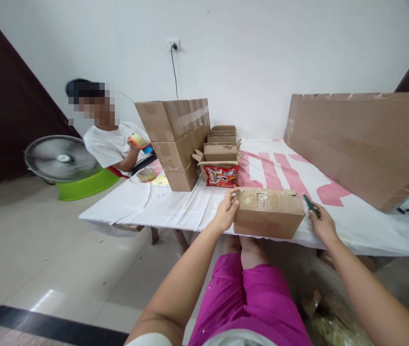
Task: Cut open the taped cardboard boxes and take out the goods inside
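A small cardboard box (267, 222) sits at the table's near edge, with clear tape along its upper face and a ragged dark gap at the back edge. My left hand (227, 211) grips its left end, thumb on the near side. Just off the right end, my right hand (322, 225) is closed around a green cutter (311, 205), whose tip points up toward the box corner. Behind the box, a red printed packet (222, 176) leans against an open carton (204, 169).
Stacked taped boxes (181, 144) stand left of a row of open cartons. A large cardboard sheet or box (355, 144) rises at the right. Across the table, a person (107, 144) holds a tape dispenser (138, 141). A tape roll (146, 175) and a fan (62, 157) are at the left.
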The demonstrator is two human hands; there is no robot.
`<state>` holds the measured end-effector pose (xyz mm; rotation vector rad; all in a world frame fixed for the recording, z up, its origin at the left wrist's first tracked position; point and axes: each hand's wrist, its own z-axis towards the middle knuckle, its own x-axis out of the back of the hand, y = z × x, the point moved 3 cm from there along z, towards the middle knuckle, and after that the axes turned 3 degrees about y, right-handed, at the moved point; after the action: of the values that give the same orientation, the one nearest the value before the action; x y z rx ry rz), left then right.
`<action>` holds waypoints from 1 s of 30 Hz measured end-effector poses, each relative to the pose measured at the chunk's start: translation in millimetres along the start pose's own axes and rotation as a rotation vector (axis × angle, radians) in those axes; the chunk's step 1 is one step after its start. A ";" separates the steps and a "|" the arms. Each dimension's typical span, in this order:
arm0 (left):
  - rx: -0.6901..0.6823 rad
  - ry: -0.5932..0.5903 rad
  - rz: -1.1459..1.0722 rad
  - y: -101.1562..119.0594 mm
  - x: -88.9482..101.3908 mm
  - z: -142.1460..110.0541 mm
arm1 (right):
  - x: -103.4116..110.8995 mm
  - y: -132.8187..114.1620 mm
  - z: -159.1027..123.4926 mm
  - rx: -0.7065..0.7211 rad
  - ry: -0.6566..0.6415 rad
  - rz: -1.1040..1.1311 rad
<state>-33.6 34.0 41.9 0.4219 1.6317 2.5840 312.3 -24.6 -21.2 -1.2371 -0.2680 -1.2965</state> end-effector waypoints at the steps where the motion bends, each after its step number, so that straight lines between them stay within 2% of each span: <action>1: 0.001 0.006 0.020 0.0 0.7 0.2 | 8.3 -3.9 -1.3 -0.028 0.043 0.060; 4: 0.026 0.020 0.032 0.5 1.1 1.2 | 39.8 -34.9 -22.3 0.001 0.222 0.294; 6: 0.043 0.027 0.022 0.3 0.4 1.6 | 60.2 -69.7 -47.8 0.153 0.314 0.315; 7: 0.044 0.030 0.016 -0.1 0.0 1.7 | 67.2 -88.9 -62.0 0.257 0.310 0.285; 9: 0.033 0.034 -0.001 -1.3 -0.4 1.8 | 72.7 -124.3 -90.2 0.487 0.212 0.228; 12: 0.025 0.030 -0.023 -4.2 -0.2 1.6 | 68.1 -154.1 -121.7 0.653 0.103 0.181; 16: 0.035 0.005 -0.017 -5.0 -0.2 0.5 | 57.1 -159.5 -136.3 0.652 0.072 0.146; 30: 0.017 -0.026 -0.072 -5.3 -1.0 -0.9 | 44.4 -161.4 -133.7 0.622 0.088 0.053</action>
<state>-33.4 35.4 36.7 0.3887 1.6307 2.5040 133.3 -121.9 45.0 -0.6523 -0.5257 -1.0995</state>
